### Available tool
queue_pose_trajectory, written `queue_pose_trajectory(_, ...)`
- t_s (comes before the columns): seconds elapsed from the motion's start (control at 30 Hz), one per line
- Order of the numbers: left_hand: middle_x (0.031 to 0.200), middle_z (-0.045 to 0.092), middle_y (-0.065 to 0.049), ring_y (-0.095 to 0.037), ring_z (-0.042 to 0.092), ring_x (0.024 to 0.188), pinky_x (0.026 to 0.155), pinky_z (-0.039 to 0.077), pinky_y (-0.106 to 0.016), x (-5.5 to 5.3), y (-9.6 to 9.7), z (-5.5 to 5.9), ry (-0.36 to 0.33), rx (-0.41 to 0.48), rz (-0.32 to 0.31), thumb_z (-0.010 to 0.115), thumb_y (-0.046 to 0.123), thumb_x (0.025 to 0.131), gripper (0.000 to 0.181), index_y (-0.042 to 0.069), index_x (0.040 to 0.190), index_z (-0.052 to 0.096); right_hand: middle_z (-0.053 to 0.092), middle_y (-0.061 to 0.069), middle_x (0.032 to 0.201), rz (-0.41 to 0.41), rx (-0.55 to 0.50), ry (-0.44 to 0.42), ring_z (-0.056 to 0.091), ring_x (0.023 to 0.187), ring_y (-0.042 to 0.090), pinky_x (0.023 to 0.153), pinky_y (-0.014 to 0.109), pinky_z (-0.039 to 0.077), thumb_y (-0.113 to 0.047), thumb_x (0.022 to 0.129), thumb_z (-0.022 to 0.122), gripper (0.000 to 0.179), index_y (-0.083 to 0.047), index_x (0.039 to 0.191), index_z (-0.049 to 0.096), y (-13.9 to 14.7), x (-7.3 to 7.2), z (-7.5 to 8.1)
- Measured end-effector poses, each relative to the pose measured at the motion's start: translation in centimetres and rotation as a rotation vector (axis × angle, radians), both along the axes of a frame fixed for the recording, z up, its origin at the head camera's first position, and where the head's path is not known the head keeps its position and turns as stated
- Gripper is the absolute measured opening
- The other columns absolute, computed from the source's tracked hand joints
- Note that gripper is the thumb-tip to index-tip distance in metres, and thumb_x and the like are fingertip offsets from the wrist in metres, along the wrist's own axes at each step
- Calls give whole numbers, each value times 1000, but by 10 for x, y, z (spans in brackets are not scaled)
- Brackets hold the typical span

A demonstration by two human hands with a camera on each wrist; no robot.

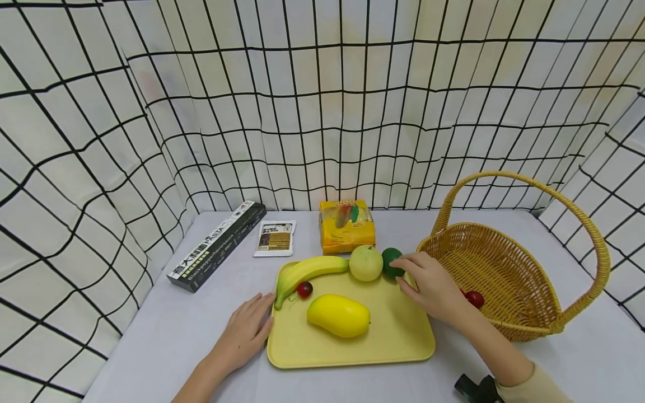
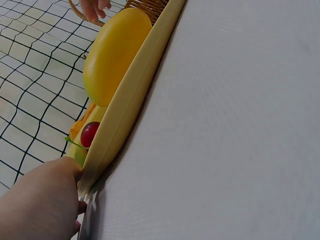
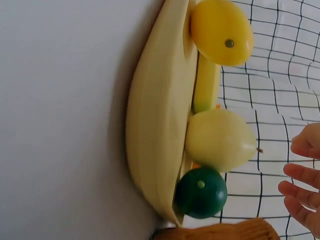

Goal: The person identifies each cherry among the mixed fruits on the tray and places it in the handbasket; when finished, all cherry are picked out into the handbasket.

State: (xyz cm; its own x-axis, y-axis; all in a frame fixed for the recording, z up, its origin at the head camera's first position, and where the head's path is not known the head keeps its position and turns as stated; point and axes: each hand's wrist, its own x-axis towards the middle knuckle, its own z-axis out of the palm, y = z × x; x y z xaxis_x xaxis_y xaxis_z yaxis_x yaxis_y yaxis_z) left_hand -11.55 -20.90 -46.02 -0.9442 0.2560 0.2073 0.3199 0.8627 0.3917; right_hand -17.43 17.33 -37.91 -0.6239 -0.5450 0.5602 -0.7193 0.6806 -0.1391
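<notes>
On the pale yellow tray (image 1: 398,341) lie a yellow mango (image 1: 339,316), a banana (image 1: 312,268), a dark red cherry (image 1: 304,289) with a green stem, a pale green round fruit (image 1: 365,263) and a dark green lime (image 1: 389,262). My left hand (image 1: 247,330) rests against the tray's left edge, its fingers extended along the rim. Over the tray's right side, my right hand (image 1: 430,285) hovers near the lime, fingers spread and slightly bent. In the right wrist view, a gap separates those fingers (image 3: 302,175) from the lime (image 3: 201,192).
To the right stands a wicker basket (image 1: 546,280) with a tall handle and red fruit (image 1: 475,299) inside. Behind the tray lie a yellow package (image 1: 347,238) and a small white packet (image 1: 275,239). A dark pasta box (image 1: 219,246) sits back left. Black netting (image 1: 342,131) encloses the table.
</notes>
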Motion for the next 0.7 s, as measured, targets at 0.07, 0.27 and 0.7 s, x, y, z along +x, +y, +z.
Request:
queue_pose_trajectory(0.07,138,43,-9,-31,31,131,105,22,-52,0,0,0,-1,2,-1,48,25,94,49,8,139,39,61,4,100,19,3,4,56,91,20,74,35,51,-10,74,75,29,-10,101,65,-7,-1,-1)
queue_pose_trajectory(0.27,139,43,-9,-30,30,131,106,22,-52,0,0,-1,-5,6,0,49,25,94,50,8,139,38,60,4,101,73,16,20,55,94,20,78,35,51,-12,76,73,29,-8,103,65,-24,-3,-3)
queue_pose_trajectory(0.7,140,41,-8,-29,28,132,106,20,-52,0,-1,-1,-28,14,-5,53,28,92,55,9,141,37,59,3,104,121,24,-15,54,96,18,80,32,49,-17,79,71,31,-11,109,63,-59,-5,-3)
